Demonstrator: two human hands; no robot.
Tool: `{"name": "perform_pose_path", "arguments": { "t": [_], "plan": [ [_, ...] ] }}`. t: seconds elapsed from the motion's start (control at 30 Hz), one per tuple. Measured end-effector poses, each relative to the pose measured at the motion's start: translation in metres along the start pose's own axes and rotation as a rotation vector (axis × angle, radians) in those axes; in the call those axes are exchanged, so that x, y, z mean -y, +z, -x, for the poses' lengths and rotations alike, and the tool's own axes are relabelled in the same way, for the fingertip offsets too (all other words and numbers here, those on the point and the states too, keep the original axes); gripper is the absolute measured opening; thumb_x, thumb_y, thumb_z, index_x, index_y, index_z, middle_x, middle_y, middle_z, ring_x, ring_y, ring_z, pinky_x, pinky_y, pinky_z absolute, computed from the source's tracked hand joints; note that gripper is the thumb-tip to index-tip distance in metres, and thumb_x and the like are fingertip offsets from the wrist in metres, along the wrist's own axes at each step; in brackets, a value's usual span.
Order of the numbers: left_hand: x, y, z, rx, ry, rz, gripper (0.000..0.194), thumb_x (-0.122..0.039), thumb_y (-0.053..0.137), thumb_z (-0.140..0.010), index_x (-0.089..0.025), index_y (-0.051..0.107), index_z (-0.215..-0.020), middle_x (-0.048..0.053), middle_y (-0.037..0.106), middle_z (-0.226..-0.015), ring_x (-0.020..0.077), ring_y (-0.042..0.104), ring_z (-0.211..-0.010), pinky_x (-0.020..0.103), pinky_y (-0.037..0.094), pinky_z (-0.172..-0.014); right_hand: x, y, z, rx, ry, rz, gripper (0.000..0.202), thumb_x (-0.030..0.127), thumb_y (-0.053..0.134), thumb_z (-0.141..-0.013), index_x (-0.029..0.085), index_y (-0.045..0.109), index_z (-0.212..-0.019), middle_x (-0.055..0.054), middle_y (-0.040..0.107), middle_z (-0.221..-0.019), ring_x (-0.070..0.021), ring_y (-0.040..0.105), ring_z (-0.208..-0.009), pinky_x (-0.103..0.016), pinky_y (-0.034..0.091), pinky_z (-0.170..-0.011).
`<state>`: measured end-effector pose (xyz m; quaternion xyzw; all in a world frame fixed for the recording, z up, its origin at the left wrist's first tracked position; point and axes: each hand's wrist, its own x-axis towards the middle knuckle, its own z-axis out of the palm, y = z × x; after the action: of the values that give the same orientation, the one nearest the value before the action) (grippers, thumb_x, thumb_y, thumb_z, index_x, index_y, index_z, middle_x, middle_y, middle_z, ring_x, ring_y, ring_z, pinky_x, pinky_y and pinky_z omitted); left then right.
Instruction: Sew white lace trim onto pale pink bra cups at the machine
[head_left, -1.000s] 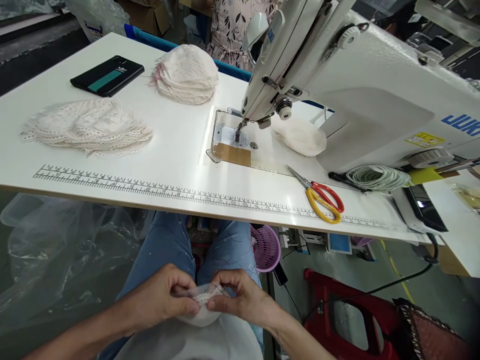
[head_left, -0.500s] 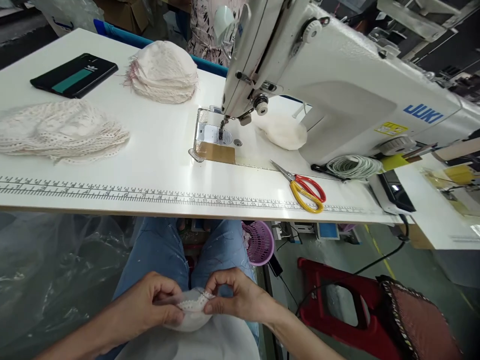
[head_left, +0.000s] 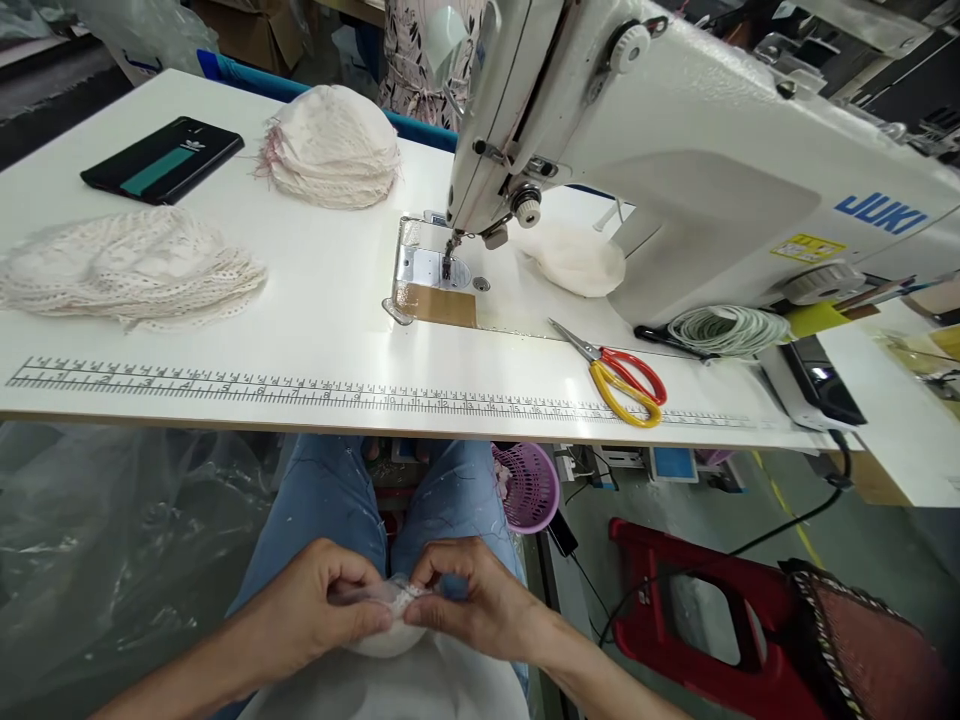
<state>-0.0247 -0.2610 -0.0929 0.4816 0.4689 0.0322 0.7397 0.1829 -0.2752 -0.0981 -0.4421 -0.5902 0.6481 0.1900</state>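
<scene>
Our left hand and right hand pinch one white cloth; beyond them lie two fabric stacks, one pair of scissors.

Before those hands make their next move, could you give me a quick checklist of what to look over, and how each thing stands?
1. Left hand pinching the cloth: ok.
2. Right hand pinching it too: ok.
3. Lace edge lying even: cannot tell, fingers hide part of it.
4. Scissors flat on the table, apart from the presser foot: ok.
5. Phone apart from both cloth piles: ok.
6. Needle threaded: cannot tell, too small.
</scene>
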Motion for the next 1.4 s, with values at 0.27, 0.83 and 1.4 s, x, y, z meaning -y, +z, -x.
{"name": "perform_pose_path", "arguments": {
  "t": [0.27, 0.83, 1.4],
  "plan": [
    [0.004, -0.002, 0.005, -0.112, 0.047, -0.175, 0.018, -0.028, 0.056, -0.075, -0.015, 0.066, -0.069, -0.004, 0.048, -0.058, 0.0117, 0.042, -0.058, 0.021, 0.027, -0.053, -0.003, -0.007, -0.001, -0.081, -0.150, 0.157, 0.022, 0.039, 0.064, -0.085, 0.018, 0.063, -0.084, 0.000, 0.061, -0.076, -0.0136, 0.055, -0.071, -0.023, 0.041, -0.063],
    [-0.054, 0.012, -0.015, -0.037, 0.553, 0.483, 0.038, -0.038, 0.081, -0.063, -0.023, 0.072, -0.097, 0.004, 0.070, -0.089, 0.0223, 0.062, -0.087, 0.029, 0.047, -0.082, 0.064, -0.016, -0.024, -0.477, -0.937, 0.606, 0.015, 0.019, 0.046, -0.095, 0.021, 0.058, -0.087, -0.002, 0.059, -0.083, -0.0138, 0.056, -0.078, -0.028, 0.045, -0.068],
    [-0.127, -0.035, 0.037, -0.726, 0.706, -0.426, 0.042, -0.053, 0.047, -0.083, -0.020, 0.042, -0.058, 0.001, 0.050, -0.087, 0.0153, 0.047, -0.073, 0.021, 0.036, -0.060, 0.143, -0.173, -0.046, -1.014, -0.774, 0.829, 0.016, 0.021, 0.039, -0.090, 0.021, 0.046, -0.075, -0.002, 0.054, -0.066, -0.0172, 0.051, -0.056, -0.029, 0.042, -0.055]
  ]
}}
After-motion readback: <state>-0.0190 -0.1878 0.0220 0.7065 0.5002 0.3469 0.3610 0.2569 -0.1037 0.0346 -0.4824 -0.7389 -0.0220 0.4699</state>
